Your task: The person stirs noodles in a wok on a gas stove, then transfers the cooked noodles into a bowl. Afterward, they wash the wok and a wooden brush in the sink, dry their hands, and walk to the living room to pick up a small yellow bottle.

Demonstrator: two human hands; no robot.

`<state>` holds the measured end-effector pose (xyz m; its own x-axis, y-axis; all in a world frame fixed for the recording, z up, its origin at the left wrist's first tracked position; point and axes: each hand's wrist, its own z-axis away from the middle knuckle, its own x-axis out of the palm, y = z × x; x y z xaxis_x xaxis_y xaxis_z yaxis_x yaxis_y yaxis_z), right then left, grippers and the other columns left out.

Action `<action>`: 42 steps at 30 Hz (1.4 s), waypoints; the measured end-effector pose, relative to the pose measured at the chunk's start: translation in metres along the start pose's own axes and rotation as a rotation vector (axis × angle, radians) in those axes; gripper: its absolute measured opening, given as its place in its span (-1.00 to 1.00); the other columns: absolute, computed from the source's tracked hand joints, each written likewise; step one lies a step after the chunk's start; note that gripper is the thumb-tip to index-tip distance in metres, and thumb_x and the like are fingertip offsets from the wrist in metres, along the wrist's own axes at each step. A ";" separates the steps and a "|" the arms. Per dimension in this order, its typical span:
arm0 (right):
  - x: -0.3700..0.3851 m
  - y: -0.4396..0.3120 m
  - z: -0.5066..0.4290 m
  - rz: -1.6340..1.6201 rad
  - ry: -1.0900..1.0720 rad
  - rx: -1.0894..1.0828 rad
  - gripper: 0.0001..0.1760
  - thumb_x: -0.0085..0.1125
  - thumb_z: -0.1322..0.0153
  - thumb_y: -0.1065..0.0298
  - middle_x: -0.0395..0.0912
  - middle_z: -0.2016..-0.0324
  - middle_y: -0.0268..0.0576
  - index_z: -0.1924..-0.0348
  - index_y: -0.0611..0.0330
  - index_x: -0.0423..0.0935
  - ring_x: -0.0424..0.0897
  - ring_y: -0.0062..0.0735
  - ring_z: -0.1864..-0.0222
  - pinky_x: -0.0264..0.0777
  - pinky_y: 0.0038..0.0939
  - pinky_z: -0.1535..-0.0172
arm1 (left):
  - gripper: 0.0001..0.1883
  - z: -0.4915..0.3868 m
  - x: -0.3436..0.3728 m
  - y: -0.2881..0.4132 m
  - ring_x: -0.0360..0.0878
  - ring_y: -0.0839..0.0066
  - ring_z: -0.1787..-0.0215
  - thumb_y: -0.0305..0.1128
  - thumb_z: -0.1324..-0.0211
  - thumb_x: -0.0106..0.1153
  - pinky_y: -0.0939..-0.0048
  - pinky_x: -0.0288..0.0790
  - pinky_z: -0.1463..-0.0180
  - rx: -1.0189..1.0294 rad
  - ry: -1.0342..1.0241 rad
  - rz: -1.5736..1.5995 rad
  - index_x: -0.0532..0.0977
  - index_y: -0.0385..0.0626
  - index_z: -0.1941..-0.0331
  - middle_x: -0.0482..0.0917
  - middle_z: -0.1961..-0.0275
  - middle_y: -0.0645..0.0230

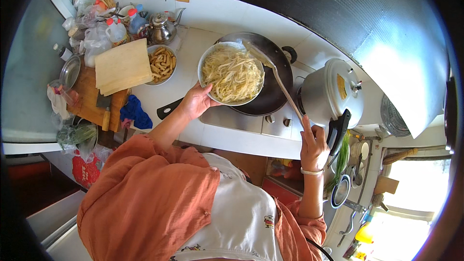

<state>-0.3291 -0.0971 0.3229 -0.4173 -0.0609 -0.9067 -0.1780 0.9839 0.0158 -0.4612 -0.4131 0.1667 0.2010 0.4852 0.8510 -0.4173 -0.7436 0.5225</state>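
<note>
My left hand [197, 102] grips the rim of a bowl [201, 85] heaped with pale bean sprouts [232, 74]. The bowl hangs over the left side of a dark wok [279, 76] on the stove. In my right hand [314, 145] is the long handle of a spatula [281, 81]. Its blade reaches the bowl's upper right edge, partly over the sprouts; whether it touches them I cannot tell. The bowl covers much of the wok's inside, and the visible part looks bare and dark. The wok's black handle [169, 108] sticks out left behind my forearm.
A pressure cooker [319, 90] stands right of the wok. To the left are a bowl of fried strips [162, 64], a stack of thin yellowish sheets [123, 67], a wooden cutting board [85, 98] with a cleaver [104, 107], a blue cloth [136, 113] and a metal kettle [161, 30]. A range hood [326, 11] overhangs.
</note>
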 end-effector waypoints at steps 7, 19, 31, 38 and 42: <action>0.013 -0.003 0.021 -0.218 0.071 0.050 -0.32 0.32 -0.22 0.56 0.46 0.39 -0.19 -0.21 -0.13 0.50 0.53 -0.34 0.47 0.45 -0.36 0.44 | -0.42 0.002 0.006 -0.002 0.40 0.17 -0.30 -0.25 -0.31 0.05 0.03 0.44 -0.26 -0.017 -0.025 -0.007 0.14 -0.15 -0.33 0.36 -0.30 0.16; 0.026 0.037 0.020 -1.024 -0.304 0.519 -0.43 0.10 -0.42 0.54 0.48 0.51 -0.44 -0.30 -0.01 0.38 0.36 -0.76 0.55 0.35 -0.62 0.47 | -0.48 0.019 -0.013 -0.004 0.45 0.20 -0.25 -0.26 -0.32 0.03 0.03 0.47 -0.22 0.017 0.030 0.022 0.19 -0.12 -0.30 0.39 -0.27 0.14; 0.051 0.110 -0.123 0.036 -1.067 0.337 -0.60 0.00 -0.45 0.14 0.64 0.11 -0.07 -0.14 -0.27 0.53 0.61 -0.09 0.05 0.46 -0.24 -0.01 | -0.46 0.139 -0.052 0.024 0.36 0.16 -0.32 -0.36 -0.35 -0.03 -0.08 0.33 -0.26 0.106 0.231 0.025 0.12 -0.08 -0.37 0.32 -0.35 0.19; 0.133 0.090 -0.191 0.047 -0.734 -0.083 -0.60 0.03 -0.45 0.07 0.66 0.13 -0.22 -0.15 -0.50 0.50 0.63 -0.17 0.06 0.46 -0.21 -0.03 | -0.33 0.186 -0.028 0.006 0.29 0.18 -0.38 -0.22 -0.25 0.13 0.02 0.23 -0.38 0.045 0.330 -0.027 0.12 -0.17 -0.36 0.30 -0.36 0.17; 0.092 0.053 -0.203 0.151 -0.763 -0.139 -0.63 0.00 -0.47 0.13 0.66 0.12 -0.25 -0.12 -0.44 0.53 0.63 -0.18 0.06 0.45 -0.19 -0.06 | -0.33 0.189 -0.017 -0.002 0.26 0.16 -0.39 -0.23 -0.24 0.13 0.03 0.21 -0.39 0.080 0.369 -0.041 0.13 -0.18 -0.36 0.29 -0.37 0.16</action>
<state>-0.5581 -0.0844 0.3264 0.2720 0.2535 -0.9283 -0.2993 0.9391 0.1687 -0.2961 -0.5072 0.1608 -0.1231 0.6375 0.7605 -0.3417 -0.7467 0.5706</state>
